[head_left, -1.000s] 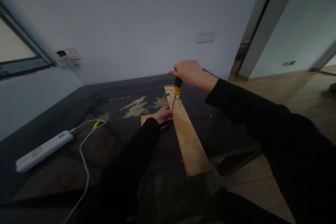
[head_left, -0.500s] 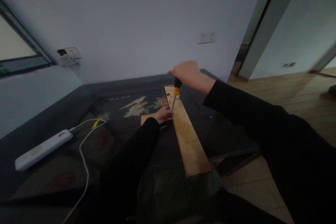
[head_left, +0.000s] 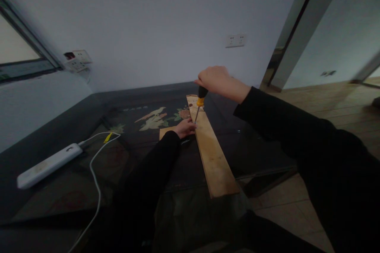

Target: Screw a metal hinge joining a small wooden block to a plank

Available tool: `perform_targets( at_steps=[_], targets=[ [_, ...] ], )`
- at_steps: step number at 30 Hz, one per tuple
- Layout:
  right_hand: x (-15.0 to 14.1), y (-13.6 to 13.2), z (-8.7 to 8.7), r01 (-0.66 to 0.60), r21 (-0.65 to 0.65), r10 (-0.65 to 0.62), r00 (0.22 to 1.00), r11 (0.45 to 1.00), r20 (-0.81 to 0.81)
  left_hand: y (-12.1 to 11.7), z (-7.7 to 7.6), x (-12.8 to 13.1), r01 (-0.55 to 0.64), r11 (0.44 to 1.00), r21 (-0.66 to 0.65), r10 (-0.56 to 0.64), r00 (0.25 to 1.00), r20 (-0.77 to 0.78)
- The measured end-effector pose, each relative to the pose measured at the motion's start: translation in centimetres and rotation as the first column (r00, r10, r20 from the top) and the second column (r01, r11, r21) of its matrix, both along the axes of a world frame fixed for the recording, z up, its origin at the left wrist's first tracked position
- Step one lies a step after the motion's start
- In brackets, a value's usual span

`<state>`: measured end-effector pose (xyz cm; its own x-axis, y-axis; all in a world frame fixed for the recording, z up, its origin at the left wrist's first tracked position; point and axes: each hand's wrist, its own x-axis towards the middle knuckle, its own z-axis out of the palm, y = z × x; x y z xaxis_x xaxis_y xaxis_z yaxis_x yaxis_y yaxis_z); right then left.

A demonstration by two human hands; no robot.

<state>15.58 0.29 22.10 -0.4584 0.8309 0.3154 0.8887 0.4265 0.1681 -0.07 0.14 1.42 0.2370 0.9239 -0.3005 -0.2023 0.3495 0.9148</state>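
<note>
My right hand (head_left: 216, 81) is closed over the black top of a screwdriver (head_left: 199, 104) with a yellow collar. The screwdriver stands nearly upright with its tip on a long wooden plank (head_left: 212, 154). The plank lies lengthwise on a dark glass table (head_left: 89, 189). My left hand (head_left: 185, 127) rests at the plank's left edge right by the tip, its fingers pinched together around something too small to make out. A smaller piece of wood (head_left: 166, 131) lies under that hand.
A white power strip (head_left: 47, 165) with a white cable (head_left: 96, 189) lies on the table's left side. Wall sockets (head_left: 235, 40) sit on the far wall. The plank's near end overhangs the table edge. Tiled and wooden floor lies to the right.
Both hands stay at the same spot on the plank. The view has shifted slightly; the right hand sits a touch further right on the handle.
</note>
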Motion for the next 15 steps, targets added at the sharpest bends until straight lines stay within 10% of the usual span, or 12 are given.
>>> perform_targets(
  at_steps=[10, 15],
  targets=[
    [1.5, 0.6, 1.8, -0.179, -0.118, 0.184, 0.982, 0.977, 0.033, 0.1, -0.1, -0.1, -0.004, 1.0, -0.012, 0.004, 1.0, 0.008],
    [0.1, -0.4, 0.5, -0.02, 0.007, 0.02, 1.0, 1.0, 0.02, 0.3, -0.4, -0.2, 0.003, 1.0, 0.005, -0.003, 1.0, 0.012]
  ],
)
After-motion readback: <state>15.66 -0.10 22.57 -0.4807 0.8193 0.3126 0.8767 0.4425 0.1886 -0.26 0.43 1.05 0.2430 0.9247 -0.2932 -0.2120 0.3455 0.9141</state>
